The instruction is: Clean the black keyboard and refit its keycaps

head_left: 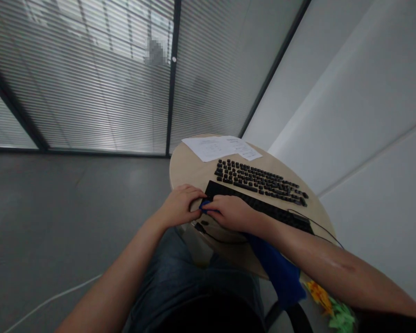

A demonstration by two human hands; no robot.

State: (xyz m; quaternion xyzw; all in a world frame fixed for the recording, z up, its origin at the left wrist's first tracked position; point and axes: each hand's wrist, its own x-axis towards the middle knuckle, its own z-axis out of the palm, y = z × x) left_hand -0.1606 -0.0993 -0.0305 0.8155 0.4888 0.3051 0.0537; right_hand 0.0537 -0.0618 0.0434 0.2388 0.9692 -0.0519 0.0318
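Observation:
A black keyboard base with its keycaps off lies on the round wooden table, near its front edge. My left hand is closed around the left end of the base, fingers on top and thumb towards me. At that same end my right hand pinches a bit of blue cloth against the base. The rest of the cloth passes beneath my right forearm and hangs over the table edge. Loose black keycaps are set out in keyboard rows just beyond the base.
Printed sheets lie at the table's far side. A black cable with a plug runs along the front edge, near a small dark piece. Orange and green artificial flowers are low at right. A white cord crosses the floor.

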